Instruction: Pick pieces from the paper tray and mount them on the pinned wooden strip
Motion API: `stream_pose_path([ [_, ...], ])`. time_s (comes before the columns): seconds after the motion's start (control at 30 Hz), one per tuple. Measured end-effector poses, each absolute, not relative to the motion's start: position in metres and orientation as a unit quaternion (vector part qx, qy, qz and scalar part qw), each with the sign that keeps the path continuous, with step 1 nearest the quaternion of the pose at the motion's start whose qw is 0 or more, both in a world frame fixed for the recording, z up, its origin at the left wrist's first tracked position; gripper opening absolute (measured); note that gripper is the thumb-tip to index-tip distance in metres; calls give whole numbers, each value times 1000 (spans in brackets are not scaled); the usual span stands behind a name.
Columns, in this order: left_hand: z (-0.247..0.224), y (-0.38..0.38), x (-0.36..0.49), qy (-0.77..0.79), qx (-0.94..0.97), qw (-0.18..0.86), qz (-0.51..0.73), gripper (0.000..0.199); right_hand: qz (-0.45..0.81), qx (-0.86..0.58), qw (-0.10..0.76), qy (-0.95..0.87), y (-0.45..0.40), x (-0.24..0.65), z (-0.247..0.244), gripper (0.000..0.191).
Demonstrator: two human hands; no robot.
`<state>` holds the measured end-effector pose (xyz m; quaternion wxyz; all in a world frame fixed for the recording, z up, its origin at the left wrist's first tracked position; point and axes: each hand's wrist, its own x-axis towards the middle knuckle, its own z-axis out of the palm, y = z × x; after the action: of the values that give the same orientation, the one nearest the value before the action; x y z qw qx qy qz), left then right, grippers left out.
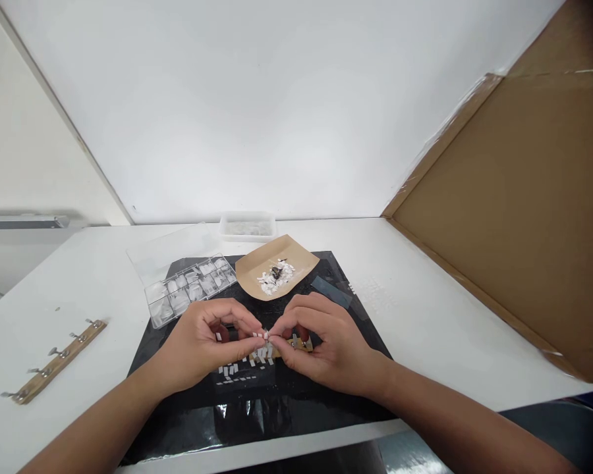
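Observation:
Over a glossy black mat [188, 421], my left hand [205, 339] and my right hand [321, 339] meet fingertip to fingertip. Each has thumb and index finger pinched together on a tiny whitish piece [265, 335] between them, too small to make out. Just below the fingers lie several small white strips [228, 370] on the mat. A wooden bar [277, 350] with metal pieces on it shows partly behind my right fingers; the rest of it is hidden.
A clear compartment box [161, 317] holds white pieces, left of a brown paper tray [250, 263] with white scraps. Behind stands a white plastic container [248, 236]. Another wooden bar [64, 362] with metal clips lies left. Cardboard [514, 217] stands right.

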<state>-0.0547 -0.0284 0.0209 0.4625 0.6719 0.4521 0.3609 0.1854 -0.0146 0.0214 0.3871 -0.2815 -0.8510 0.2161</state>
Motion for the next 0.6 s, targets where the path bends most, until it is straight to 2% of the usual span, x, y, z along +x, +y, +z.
stream_pose_path([
  [0.3, 22, -24, -63, 440, 668, 496, 338, 21, 279, -293, 366, -838, -13, 185, 19, 6],
  [0.6, 31, -10, -99, 477, 720, 421, 277, 22, 248, -307, 368, -842, -11, 185, 18, 5],
])
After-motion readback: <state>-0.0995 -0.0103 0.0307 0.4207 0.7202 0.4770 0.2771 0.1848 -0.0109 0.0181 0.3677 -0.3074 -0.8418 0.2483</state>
